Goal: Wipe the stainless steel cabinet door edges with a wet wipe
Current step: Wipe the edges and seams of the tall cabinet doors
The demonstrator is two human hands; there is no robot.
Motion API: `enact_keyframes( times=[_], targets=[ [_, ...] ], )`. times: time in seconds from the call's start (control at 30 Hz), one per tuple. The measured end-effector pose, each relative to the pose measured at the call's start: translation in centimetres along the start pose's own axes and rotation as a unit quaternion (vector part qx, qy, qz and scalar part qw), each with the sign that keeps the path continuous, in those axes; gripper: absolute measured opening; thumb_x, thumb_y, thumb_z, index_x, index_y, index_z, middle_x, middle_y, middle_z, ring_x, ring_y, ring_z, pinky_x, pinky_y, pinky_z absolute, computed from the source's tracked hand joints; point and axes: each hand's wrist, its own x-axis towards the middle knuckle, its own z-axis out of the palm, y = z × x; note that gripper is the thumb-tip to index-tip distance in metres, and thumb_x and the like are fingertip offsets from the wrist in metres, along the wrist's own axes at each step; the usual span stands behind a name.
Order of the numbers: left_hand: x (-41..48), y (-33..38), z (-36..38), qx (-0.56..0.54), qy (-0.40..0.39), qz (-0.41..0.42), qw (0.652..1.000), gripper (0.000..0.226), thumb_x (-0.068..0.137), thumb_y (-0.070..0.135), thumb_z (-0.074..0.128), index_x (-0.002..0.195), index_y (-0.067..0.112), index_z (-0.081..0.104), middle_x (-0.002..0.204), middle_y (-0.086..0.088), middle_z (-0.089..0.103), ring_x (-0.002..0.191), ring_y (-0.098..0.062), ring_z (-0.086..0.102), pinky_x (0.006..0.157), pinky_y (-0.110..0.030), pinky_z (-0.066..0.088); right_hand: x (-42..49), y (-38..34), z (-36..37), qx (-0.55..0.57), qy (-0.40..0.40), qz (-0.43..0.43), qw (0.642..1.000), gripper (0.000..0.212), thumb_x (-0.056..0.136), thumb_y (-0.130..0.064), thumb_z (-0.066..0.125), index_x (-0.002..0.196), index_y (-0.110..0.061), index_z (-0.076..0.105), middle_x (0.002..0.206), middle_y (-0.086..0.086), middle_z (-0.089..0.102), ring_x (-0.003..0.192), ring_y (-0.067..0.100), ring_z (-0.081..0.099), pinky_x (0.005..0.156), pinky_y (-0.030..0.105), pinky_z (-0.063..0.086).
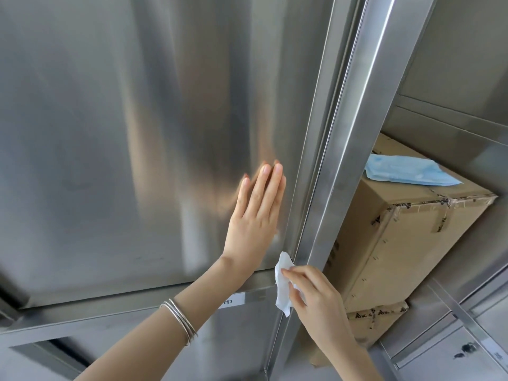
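Right grip pinches crumpled white wipe at door edge.

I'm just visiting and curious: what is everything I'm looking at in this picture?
cabinet door: one, brushed steel grey, fills the left side
vertical post: one, steel grey, just right of the door's edge
wet wipe: one, white, at the door's lower right corner
cardboard boxes: two, brown, stacked in the open compartment at right
blue sheet: one, light blue, lying on the upper box; perhaps a face mask
label: one, white, on the rail below the door, partly hidden by the arm
bangles: several, silver, on the left wrist
left hand: one, flat on the door near its right edge
right hand: one, pinching the wet wipe
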Motion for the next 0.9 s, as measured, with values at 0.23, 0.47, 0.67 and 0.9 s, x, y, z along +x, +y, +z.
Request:
enact_keyframes(
  times=[0.23,0.47,0.67,0.9],
  targets=[
    [-1.8,-2.3,-1.8,-0.179,0.043,0.01,0.983,0.061,0.078,-0.005,0.059,0.138,0.006,0.052,0.15,-0.005,0.043,0.139,-0.024,0.039,0.114,-0.041,0.034,0.4,1.0,0.4,0.006,-0.038,-0.083,0.996,0.04,0.061,0.011,0.074,0.093,-0.013,0.073,0.087,-0.002,0.065,0.069,0.012,0.062,0.049,0.022,0.05],
    [-12.1,-4.2,-5.1,-0.246,-0.08,-0.118,0.959,0.032,0.079,0.004,0.051,0.101,0.008,0.074,0.102,0.0,0.072,0.1,-0.021,0.068,0.085,-0.031,0.052,0.3,0.5,2.2,0.052,-0.073,-0.13,0.987,0.037,0.062,0.014,0.073,0.088,-0.011,0.074,0.085,-0.001,0.066,0.069,0.014,0.062,0.055,0.018,0.046],
    [-19.0,-4.7,-7.8,-0.195,-0.218,-0.215,0.932,0.037,0.072,0.012,0.074,0.109,0.009,0.072,0.11,-0.003,0.071,0.102,-0.023,0.068,0.084,-0.032,0.054,-1.0,-2.9,3.6,0.108,-0.11,-0.141,0.978,0.037,0.062,0.013,0.077,0.091,-0.01,0.075,0.088,-0.003,0.067,0.074,0.015,0.064,0.061,0.014,0.042],
    [-24.6,-5.6,-10.7,-0.194,-0.306,-0.273,0.891,0.048,0.071,0.017,0.081,0.117,0.007,0.069,0.116,-0.007,0.069,0.103,-0.025,0.067,0.081,-0.037,0.057,-3.8,-7.2,4.9,0.141,-0.111,-0.172,0.969,0.041,0.062,0.016,0.074,0.093,-0.01,0.074,0.087,-0.001,0.067,0.08,0.008,0.056,0.065,0.017,0.043]
  ],
)
